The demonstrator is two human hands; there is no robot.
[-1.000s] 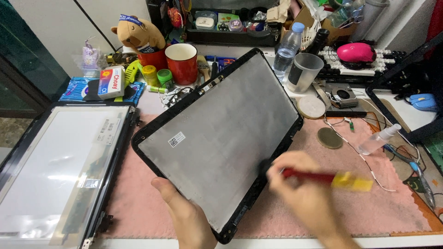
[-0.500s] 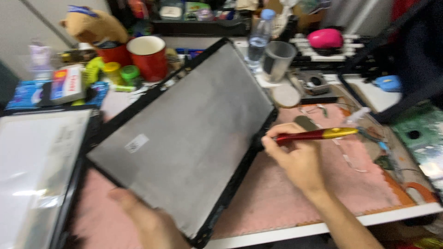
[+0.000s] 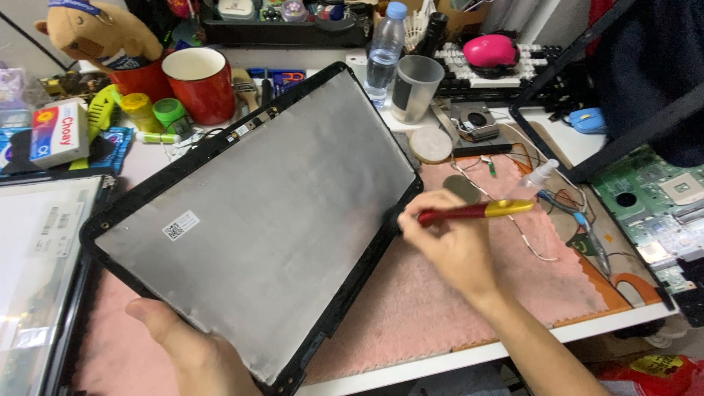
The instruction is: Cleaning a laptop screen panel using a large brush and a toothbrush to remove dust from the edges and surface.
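Observation:
A black laptop lid back cover (image 3: 257, 213) with a grey foil-lined inside lies tilted on a pink mat (image 3: 433, 301). My left hand (image 3: 194, 352) grips its near bottom edge. My right hand (image 3: 455, 246) holds a screwdriver (image 3: 477, 211) with a red and yellow handle, its tip at the cover's right edge. A small white sticker (image 3: 180, 225) sits on the foil near the left side.
A bare display panel (image 3: 37, 271) lies at the left. Two red mugs (image 3: 198, 82), a plush toy (image 3: 95, 33), a water bottle (image 3: 383, 55), a grey cup (image 3: 415, 88), a pink mouse (image 3: 490, 50) and a green circuit board (image 3: 660, 205) crowd the back and right. Loose wires (image 3: 528, 235) lie on the mat.
My right hand has moved the screwdriver up along the cover's right edge, from the lower part to the middle. My left hand still holds the bottom edge; the view shifted.

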